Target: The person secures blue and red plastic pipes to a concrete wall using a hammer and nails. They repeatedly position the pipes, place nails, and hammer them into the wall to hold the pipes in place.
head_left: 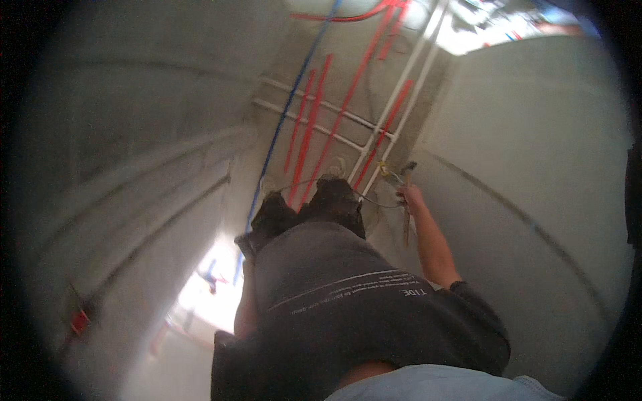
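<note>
My right hand (412, 199) is closed around the handle of a hammer (406, 230), held out to the right of my legs. The hammer's dark head (410, 165) is at the far end, with the handle reaching back past my fingers. A thin cable (380, 202) curves from near my legs to this hand; whether the fingers also grip it is unclear. Just beyond lies a small tangle of yellow and white wire (386, 170). On the left, my bare forearm (247, 304) hangs beside my dark shirt, and the left hand itself cannot be made out.
Grey walls rise on both sides of a narrow passage. Red conduits (344, 100), a blue pipe (289, 103) and white pipes (416, 73) run along the floor ahead. A red box (79, 323) sits on the left wall. Bright openings show at upper right and lower left.
</note>
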Demonstrator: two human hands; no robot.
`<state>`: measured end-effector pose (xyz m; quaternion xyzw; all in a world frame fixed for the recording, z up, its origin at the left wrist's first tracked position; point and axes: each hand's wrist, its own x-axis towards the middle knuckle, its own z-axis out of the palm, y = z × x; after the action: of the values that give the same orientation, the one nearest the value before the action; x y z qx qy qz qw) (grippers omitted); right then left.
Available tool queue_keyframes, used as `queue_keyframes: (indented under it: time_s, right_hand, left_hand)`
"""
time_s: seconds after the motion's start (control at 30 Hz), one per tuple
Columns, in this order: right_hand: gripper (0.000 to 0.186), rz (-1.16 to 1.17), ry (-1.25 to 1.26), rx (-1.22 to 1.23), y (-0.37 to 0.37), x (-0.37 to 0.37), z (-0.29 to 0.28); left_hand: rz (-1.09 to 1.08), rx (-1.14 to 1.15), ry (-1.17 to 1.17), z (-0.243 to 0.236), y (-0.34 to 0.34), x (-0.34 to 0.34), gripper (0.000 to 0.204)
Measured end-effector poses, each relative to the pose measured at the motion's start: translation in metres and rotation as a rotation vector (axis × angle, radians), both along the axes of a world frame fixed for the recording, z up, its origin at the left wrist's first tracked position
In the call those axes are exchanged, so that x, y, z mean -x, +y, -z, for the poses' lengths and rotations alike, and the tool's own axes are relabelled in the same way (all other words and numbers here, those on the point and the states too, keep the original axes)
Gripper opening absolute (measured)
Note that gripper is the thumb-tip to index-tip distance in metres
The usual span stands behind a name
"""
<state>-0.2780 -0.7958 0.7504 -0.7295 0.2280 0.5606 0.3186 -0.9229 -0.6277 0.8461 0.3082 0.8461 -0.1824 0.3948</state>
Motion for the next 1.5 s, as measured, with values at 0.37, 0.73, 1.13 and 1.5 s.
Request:
queue_keyframes:
  time_s: [0.37, 0.73, 1.13, 1.5]
  right_hand:
    - [0.022, -0.02, -0.053, 0.007, -0.068, 0.042, 0.044]
    - [0.034, 0.204, -0.235, -0.207, 0.004, -0.063, 0.003]
    - [0.037, -0.006, -0.759, -0.24, 0.224, -0.292, -0.242]
    - [0.034, 0.423, -0.665, -0.207, 0.279, -0.36, -0.283]
  left_hand:
    - [0.478, -0.015, -0.198, -0.029, 0.05, -0.035, 0.035]
    - [1.426, -0.185, -0.305, 0.045, 0.123, -0.08, 0.026]
    - [0.746, 0.046, -0.486, 0.096, 0.271, -0.304, 0.029]
    - [0.5, 0.138, -0.48, -0.005, 0.432, -0.486, 0.043]
